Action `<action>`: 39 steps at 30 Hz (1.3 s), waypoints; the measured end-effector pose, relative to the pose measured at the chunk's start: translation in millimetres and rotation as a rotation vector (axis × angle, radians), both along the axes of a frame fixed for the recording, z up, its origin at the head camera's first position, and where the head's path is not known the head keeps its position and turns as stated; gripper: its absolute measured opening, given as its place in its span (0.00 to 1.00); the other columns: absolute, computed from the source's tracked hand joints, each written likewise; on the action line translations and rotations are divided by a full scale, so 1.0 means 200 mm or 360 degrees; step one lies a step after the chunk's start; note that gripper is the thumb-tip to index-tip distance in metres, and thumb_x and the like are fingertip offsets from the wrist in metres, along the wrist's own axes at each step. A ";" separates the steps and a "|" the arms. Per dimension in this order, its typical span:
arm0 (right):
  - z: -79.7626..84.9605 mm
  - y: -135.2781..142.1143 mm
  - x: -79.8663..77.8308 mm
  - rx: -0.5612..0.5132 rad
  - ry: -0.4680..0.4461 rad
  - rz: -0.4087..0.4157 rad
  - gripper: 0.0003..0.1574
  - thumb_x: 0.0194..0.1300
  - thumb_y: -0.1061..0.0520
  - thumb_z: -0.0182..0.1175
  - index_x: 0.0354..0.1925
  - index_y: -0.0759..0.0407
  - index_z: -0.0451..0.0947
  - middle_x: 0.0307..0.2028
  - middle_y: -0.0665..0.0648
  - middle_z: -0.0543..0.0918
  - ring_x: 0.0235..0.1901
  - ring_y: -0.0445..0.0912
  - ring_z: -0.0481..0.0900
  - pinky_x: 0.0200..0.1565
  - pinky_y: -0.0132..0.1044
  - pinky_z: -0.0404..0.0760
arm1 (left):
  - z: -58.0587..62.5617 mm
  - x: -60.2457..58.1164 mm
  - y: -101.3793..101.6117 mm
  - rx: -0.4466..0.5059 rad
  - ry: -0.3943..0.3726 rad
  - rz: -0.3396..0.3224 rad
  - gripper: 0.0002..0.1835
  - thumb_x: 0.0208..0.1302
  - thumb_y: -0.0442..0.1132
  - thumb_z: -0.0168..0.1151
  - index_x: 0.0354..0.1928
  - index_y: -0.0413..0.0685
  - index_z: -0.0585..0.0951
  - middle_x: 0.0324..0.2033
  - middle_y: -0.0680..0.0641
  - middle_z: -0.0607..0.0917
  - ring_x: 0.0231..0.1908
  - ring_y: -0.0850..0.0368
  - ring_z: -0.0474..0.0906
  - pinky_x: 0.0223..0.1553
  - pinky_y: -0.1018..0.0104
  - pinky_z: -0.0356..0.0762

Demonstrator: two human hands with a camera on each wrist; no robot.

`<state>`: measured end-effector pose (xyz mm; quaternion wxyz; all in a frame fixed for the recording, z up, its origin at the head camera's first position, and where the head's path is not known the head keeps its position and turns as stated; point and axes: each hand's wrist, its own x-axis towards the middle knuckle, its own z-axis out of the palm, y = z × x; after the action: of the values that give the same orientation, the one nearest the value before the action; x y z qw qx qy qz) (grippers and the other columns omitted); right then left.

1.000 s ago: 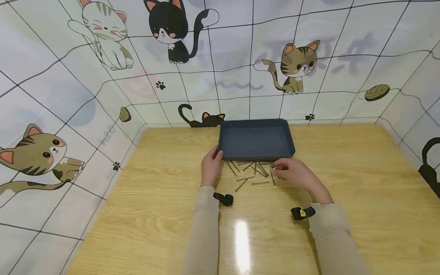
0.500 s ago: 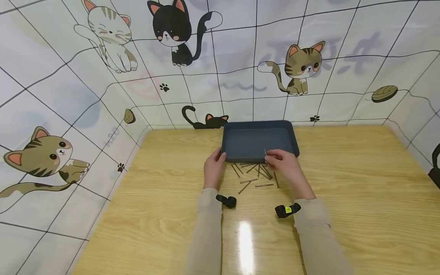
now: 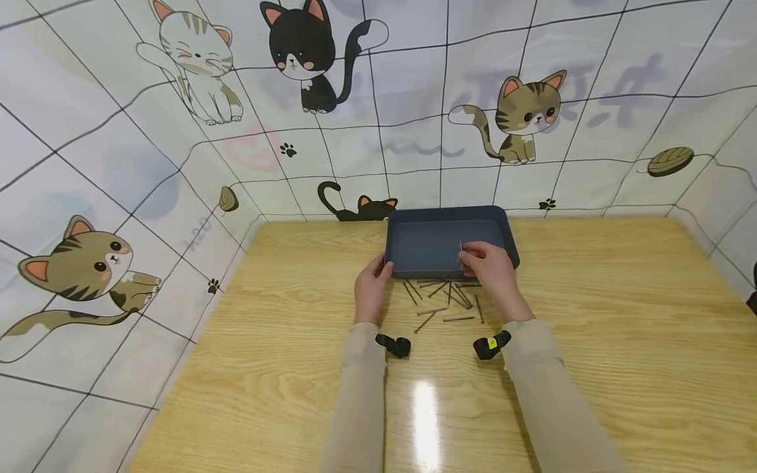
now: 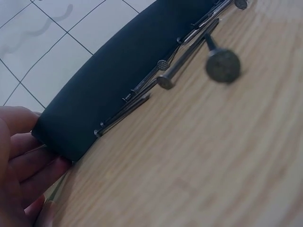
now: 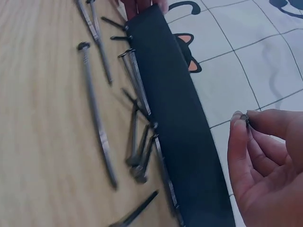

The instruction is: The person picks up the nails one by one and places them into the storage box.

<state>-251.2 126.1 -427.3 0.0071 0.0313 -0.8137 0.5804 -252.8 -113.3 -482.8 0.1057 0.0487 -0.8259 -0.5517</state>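
A dark blue rectangular tray (image 3: 422, 244) sits toward the back of the table. My left hand (image 3: 370, 289) holds its near left corner, thumb at the rim and fingers against the outer side (image 4: 35, 165). Over the near right part of the tray, my right hand (image 3: 492, 268) pinches a nail (image 3: 461, 247) between thumb and fingertips, its shaft upright. In the right wrist view only the nail's end (image 5: 244, 117) shows at the fingertips. Several loose nails (image 3: 458, 319) lie scattered on the wood just in front of the tray, some close to its front wall.
The wood-grain table (image 3: 284, 368) spreads out on both sides and toward the front. A white tiled backdrop (image 3: 408, 144) with cartoon cats stands right behind the tray and along the sides.
My right hand has moved from the nails at the right, bringing a nail up and left over the tray's rim to above its inside. My left hand stays on the tray corner.
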 end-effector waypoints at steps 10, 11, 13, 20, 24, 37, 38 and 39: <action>0.02 0.00 -0.12 0.0080 -0.0100 0.0049 0.25 0.64 0.55 0.53 0.57 0.64 0.68 0.43 0.63 0.78 0.36 0.50 0.80 0.38 0.37 0.78 | 0.01 -0.02 0.05 -0.0008 -0.0005 0.0000 0.22 0.62 0.53 0.52 0.58 0.59 0.73 0.51 0.56 0.76 0.51 0.62 0.71 0.51 0.63 0.67; 0.01 0.00 -0.14 0.0084 -0.0124 0.0064 0.25 0.64 0.56 0.52 0.57 0.65 0.67 0.44 0.64 0.78 0.37 0.50 0.80 0.38 0.37 0.78 | 0.01 -0.02 0.05 -0.0009 -0.0007 0.0003 0.22 0.62 0.53 0.52 0.58 0.59 0.73 0.51 0.56 0.76 0.51 0.62 0.71 0.51 0.64 0.67; 0.00 0.01 -0.17 0.0084 -0.0170 0.0083 0.25 0.64 0.57 0.52 0.58 0.66 0.67 0.45 0.65 0.77 0.38 0.51 0.80 0.38 0.38 0.78 | 0.01 -0.03 0.05 -0.0009 -0.0004 0.0008 0.22 0.62 0.52 0.52 0.58 0.58 0.73 0.51 0.56 0.76 0.51 0.62 0.71 0.51 0.63 0.67; -0.03 0.00 -0.23 0.0261 -0.0289 0.0064 0.24 0.64 0.58 0.51 0.56 0.67 0.68 0.49 0.66 0.74 0.40 0.53 0.78 0.41 0.44 0.76 | 0.00 -0.02 0.04 0.0003 -0.0008 0.0010 0.21 0.63 0.51 0.51 0.58 0.58 0.72 0.52 0.56 0.76 0.52 0.61 0.70 0.52 0.62 0.66; -0.03 -0.03 -0.24 0.0382 -0.0294 0.0030 0.22 0.63 0.59 0.51 0.54 0.67 0.71 0.46 0.66 0.76 0.38 0.53 0.78 0.42 0.47 0.75 | 0.00 -0.01 0.02 0.0015 -0.0022 0.0021 0.21 0.63 0.50 0.51 0.58 0.58 0.72 0.51 0.56 0.76 0.52 0.62 0.70 0.51 0.62 0.66; -0.01 -0.04 -0.23 0.0788 -0.0258 0.0001 0.19 0.63 0.55 0.50 0.26 0.66 0.81 0.20 0.60 0.80 0.18 0.46 0.73 0.25 0.39 0.71 | 0.01 0.01 0.00 0.0031 -0.0031 -0.0034 0.22 0.63 0.50 0.51 0.59 0.55 0.72 0.52 0.52 0.76 0.52 0.60 0.71 0.51 0.59 0.67; -0.01 -0.04 -0.23 0.0800 -0.0255 0.0004 0.19 0.63 0.55 0.50 0.24 0.65 0.80 0.18 0.59 0.79 0.16 0.46 0.72 0.24 0.38 0.70 | 0.01 0.01 0.00 0.0029 -0.0029 -0.0036 0.22 0.63 0.50 0.51 0.59 0.55 0.72 0.52 0.52 0.76 0.52 0.60 0.71 0.51 0.59 0.67; -0.01 -0.04 -0.23 0.0818 -0.0259 0.0001 0.20 0.63 0.54 0.50 0.21 0.64 0.78 0.15 0.57 0.77 0.15 0.45 0.70 0.22 0.38 0.68 | 0.01 0.01 0.00 0.0029 -0.0027 -0.0039 0.22 0.63 0.50 0.51 0.59 0.55 0.71 0.52 0.52 0.76 0.51 0.60 0.71 0.51 0.59 0.67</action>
<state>-296.7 117.8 -429.5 -0.0666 -0.0144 -0.9322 0.3554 -250.9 -112.6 -481.0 0.0916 0.0443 -0.8222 -0.5600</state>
